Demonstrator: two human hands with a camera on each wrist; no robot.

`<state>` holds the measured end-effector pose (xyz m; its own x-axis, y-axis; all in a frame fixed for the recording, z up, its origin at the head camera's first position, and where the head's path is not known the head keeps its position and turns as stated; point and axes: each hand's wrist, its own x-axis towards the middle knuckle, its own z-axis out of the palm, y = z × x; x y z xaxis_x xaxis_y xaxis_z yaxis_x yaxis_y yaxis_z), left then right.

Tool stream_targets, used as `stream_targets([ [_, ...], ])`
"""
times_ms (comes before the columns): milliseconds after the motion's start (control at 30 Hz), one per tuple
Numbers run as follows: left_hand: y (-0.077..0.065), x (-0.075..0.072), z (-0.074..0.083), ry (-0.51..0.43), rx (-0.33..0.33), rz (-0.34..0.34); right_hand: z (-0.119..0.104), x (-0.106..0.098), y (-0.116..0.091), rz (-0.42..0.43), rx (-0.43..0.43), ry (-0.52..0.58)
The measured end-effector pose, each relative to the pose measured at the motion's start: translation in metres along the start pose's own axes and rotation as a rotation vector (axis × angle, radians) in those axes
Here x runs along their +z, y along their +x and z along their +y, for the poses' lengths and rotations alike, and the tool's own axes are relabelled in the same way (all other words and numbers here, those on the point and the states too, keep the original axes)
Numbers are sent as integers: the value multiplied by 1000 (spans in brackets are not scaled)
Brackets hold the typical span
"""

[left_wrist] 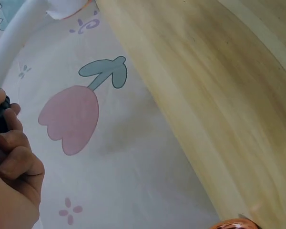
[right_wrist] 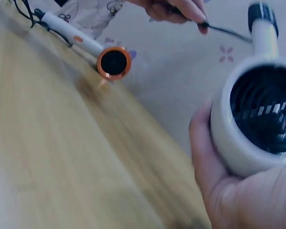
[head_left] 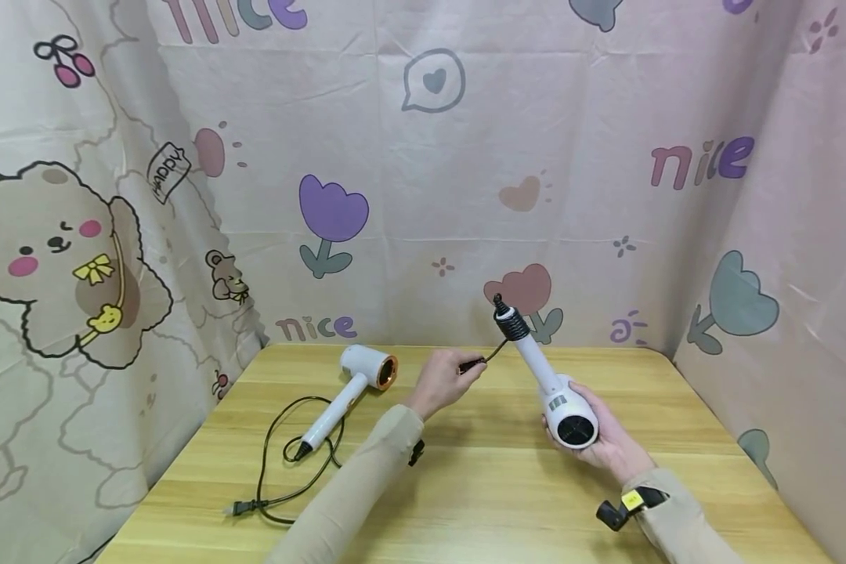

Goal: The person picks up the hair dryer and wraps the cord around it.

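My right hand grips the round head of a white hair dryer, its handle slanting up and to the left. A black cord is wound in several turns round the handle's end. My left hand pinches the plug end of that cord, with a short stretch running to the coil. In the left wrist view, curled fingers close round the dark plug. The right wrist view shows the dryer's dark round grille close up, my thumb along its side.
A second white hair dryer with a copper-coloured rim lies on the left of the wooden table. Its loose black cord loops beside it, ending in a plug. A printed curtain hangs behind the table and along both sides.
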<state>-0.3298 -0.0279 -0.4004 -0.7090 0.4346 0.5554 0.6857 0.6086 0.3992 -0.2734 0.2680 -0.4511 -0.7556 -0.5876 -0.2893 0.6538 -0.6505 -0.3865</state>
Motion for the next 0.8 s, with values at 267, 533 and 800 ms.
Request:
stream_targets([
  [267,-4,6,4,87,92,45,5,22,2,289,-245,-109],
  [533,-5,6,5,6,132,98,17,42,6,568,-627,-517],
  [800,-6,3,8,10,152,29,20,48,9,785,-763,-926],
])
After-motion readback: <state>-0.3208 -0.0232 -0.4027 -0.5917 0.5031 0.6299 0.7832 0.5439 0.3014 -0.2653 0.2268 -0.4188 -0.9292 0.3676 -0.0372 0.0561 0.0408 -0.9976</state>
